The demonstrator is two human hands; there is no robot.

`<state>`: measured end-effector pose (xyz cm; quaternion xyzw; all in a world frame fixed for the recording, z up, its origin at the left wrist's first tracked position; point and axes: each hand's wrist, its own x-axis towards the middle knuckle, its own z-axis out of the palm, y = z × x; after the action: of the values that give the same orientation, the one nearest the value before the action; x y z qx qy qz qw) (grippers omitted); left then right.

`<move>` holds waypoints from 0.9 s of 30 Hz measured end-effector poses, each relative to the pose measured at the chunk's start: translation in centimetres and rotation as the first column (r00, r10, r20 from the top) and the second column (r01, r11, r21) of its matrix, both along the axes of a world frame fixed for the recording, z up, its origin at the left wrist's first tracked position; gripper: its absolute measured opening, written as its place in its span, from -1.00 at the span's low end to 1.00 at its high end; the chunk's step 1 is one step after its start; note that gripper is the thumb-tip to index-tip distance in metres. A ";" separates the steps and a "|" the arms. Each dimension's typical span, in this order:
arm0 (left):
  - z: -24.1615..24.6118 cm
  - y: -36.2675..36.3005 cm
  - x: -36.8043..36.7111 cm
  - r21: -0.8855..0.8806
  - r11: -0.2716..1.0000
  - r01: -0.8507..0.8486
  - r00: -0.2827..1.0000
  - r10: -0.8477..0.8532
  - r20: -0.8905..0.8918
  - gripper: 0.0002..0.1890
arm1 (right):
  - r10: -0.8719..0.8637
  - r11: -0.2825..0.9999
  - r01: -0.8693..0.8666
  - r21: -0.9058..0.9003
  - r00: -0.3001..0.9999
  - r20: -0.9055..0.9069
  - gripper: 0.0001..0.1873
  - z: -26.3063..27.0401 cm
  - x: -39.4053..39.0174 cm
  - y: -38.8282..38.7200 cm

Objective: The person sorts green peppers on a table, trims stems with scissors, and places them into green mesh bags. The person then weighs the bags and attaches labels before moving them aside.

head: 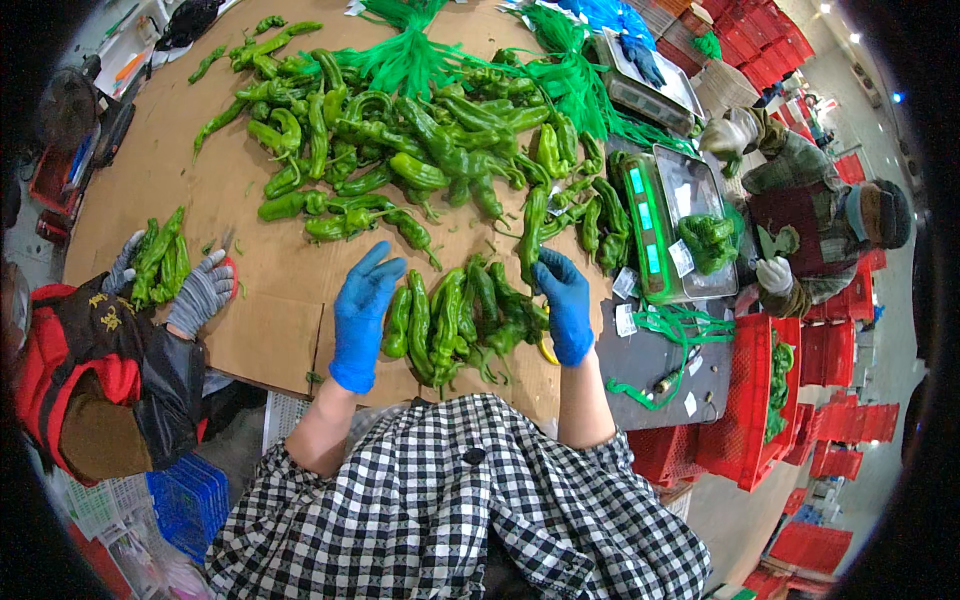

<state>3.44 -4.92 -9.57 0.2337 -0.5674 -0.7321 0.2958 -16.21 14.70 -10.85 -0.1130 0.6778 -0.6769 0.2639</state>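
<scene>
My left hand [361, 319], in a blue glove, is held open beside a row of long green peppers [446, 319] lying on the cardboard-covered table [281, 330] in front of me. Nothing is in it. On the other side of the row, my right hand [568, 307] has its thumb and fingers on one long green pepper [533, 225], which points away from me. Beyond both hands spreads a large heap of green peppers [420, 139]. Something yellow and curved [549, 349], partly hidden, lies by my right wrist.
Green mesh bags [412, 52] lie behind the heap. To the right, a lit scale [649, 225] carries bagged peppers [706, 241] near a co-worker [817, 202]. Another person's gloved hand [201, 292] works at left. Red crates [750, 405] stand at right.
</scene>
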 end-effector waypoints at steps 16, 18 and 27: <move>3.3 4.4 -2.4 0.426 0.879 0.215 0.976 -0.203 -0.076 -0.48 | 0.343 0.937 -0.302 -0.175 0.888 0.307 -0.73 3.4 9.9 1.9; 2.9 4.9 -1.8 0.499 0.852 0.160 0.985 -0.170 -0.026 -0.50 | 0.407 0.912 -0.374 -0.168 0.871 0.274 -0.70 3.7 11.2 1.8; -1.1 2.4 1.4 -0.305 0.945 0.116 0.953 -0.019 0.301 -0.26 | 0.680 0.437 0.073 0.897 0.625 -0.382 -0.51 0.3 4.9 9.2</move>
<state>4.89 -2.52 -10.69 0.2694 -0.7235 -0.5976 0.2164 -11.27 23.88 -10.59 -0.3513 0.9234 -0.0823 0.1309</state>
